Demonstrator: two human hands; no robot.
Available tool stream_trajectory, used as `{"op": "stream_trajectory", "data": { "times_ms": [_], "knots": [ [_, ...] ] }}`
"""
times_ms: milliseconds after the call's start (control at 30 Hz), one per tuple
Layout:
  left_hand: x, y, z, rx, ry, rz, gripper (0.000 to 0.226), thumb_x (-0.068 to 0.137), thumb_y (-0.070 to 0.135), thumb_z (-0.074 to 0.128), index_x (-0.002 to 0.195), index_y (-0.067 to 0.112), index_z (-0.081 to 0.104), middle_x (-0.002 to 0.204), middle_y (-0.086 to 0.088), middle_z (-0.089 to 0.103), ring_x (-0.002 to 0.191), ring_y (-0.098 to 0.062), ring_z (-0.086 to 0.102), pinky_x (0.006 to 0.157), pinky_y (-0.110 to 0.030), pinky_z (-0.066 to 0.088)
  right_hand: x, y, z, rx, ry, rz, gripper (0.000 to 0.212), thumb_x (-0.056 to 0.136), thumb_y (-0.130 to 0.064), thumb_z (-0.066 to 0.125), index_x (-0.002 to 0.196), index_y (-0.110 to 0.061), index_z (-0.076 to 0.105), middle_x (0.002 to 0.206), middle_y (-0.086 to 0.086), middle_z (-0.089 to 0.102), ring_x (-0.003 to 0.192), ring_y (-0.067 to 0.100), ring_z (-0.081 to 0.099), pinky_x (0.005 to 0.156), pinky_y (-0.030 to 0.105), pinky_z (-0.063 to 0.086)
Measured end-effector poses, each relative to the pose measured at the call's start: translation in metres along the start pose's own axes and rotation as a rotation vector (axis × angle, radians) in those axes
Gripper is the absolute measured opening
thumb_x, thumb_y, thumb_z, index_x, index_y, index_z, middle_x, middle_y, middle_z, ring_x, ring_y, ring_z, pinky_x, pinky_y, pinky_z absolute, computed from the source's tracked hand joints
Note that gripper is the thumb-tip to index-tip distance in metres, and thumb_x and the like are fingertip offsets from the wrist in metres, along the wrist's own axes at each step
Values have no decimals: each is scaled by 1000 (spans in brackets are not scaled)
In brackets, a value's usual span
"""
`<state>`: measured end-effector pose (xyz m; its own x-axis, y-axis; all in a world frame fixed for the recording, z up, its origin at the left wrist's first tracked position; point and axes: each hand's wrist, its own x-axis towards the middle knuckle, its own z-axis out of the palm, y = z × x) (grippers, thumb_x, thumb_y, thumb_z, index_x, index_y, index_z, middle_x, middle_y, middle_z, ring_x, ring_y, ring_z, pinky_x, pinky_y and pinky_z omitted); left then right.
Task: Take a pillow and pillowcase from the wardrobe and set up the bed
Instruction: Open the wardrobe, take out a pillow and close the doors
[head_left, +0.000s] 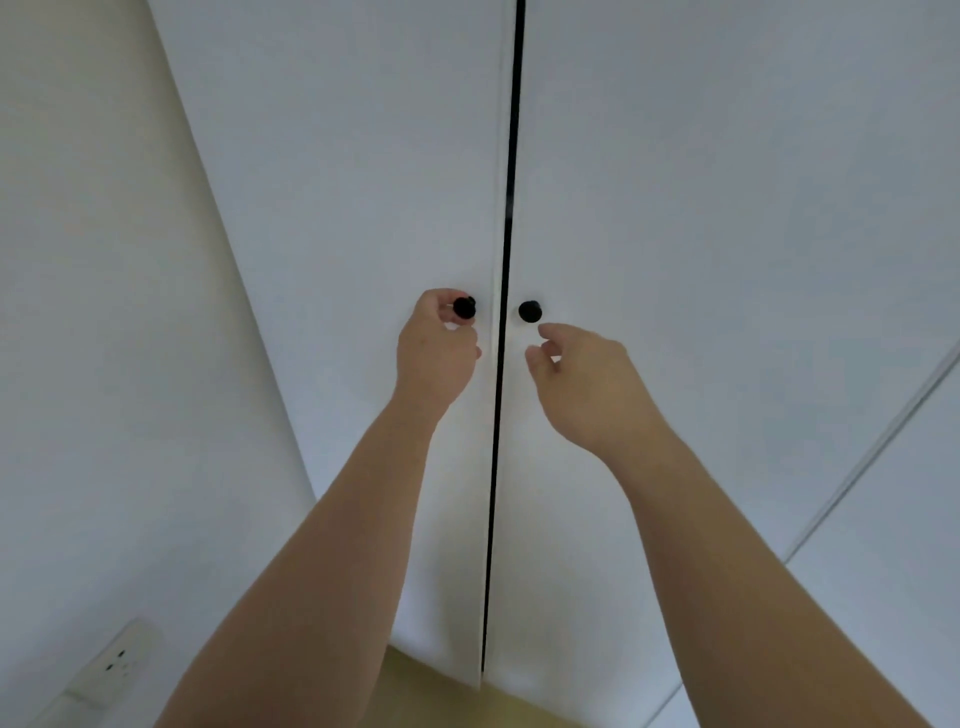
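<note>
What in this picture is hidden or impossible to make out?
- Inside of the white wardrobe, head view: hidden behind its two shut doors, so no pillow or pillowcase shows.
- Left round black knob: partly covered by the left hand; a firm grip cannot be confirmed.
- Right hand: just below the right round black knob, not touching it.
- White wall socket: cut off at the bottom-left edge.
- Bed: outside the view.

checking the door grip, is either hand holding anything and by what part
The left hand has its fingers around the left door's black knob. The right hand holds nothing; its open fingers sit just below the right knob.
</note>
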<state>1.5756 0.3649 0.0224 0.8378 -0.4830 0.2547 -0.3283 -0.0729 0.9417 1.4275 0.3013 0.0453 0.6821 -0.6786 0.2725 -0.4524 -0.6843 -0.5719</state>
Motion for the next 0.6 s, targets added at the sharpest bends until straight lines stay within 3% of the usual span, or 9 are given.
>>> {"op": "stream_trajectory", "data": {
  "times_ms": [100,200,267,333,400,500,533,600],
  "knots": [
    [-20,-2,-14,-12,80,15,22,96,8,57,112,22,60,108,4,66,67,-14,69,61,-16,50,-5,-10,5,-9,-56,-32,46,105,-35,42,146,-13,48,141,5,58,127,23,55,101,27,42],
    [-43,-7,-35,10,163,38,19,100,11,54,113,23,61,108,6,67,77,-15,69,68,-18,54,-7,-23,15,3,-118,-83,48,105,-37,40,146,-15,46,144,6,56,125,25,57,96,27,44],
    [-56,-9,-50,-24,197,31,22,101,8,48,114,20,61,107,4,68,89,-16,67,75,-21,55,-11,-37,22,80,-185,-138,51,104,-39,41,150,-18,40,148,3,52,130,24,54,103,29,43],
    [-68,-8,-64,-64,238,28,22,102,8,44,111,16,62,103,1,67,89,-16,63,78,-23,53,-15,-54,32,203,-284,-213,43,104,-42,43,139,-20,52,133,0,64,118,23,63,102,35,51],
    [-78,-6,-74,-66,294,28,20,105,14,43,106,14,63,95,1,66,85,-16,61,76,-22,48,-21,-67,44,342,-329,-250,33,104,-42,44,114,-17,63,102,-1,71,91,18,68,87,35,58],
    [-90,-7,-92,-16,365,18,23,107,24,43,104,16,64,90,2,67,84,-15,64,71,-22,46,-28,-79,52,369,-315,-311,29,105,-35,44,95,-17,64,75,-6,62,69,12,61,67,24,50],
    [-92,-7,-99,-13,374,8,24,107,26,44,105,17,66,91,2,69,85,-15,65,72,-23,47,-29,-82,53,360,-327,-331,31,105,-36,44,93,-16,65,75,-2,63,69,15,62,66,29,52],
    [-96,-10,-114,-70,391,-27,23,106,25,48,106,18,70,94,6,72,87,-13,68,75,-26,51,-33,-89,55,397,-373,-350,34,105,-38,43,100,-16,69,89,8,71,82,24,68,82,39,58]
  ]
}}
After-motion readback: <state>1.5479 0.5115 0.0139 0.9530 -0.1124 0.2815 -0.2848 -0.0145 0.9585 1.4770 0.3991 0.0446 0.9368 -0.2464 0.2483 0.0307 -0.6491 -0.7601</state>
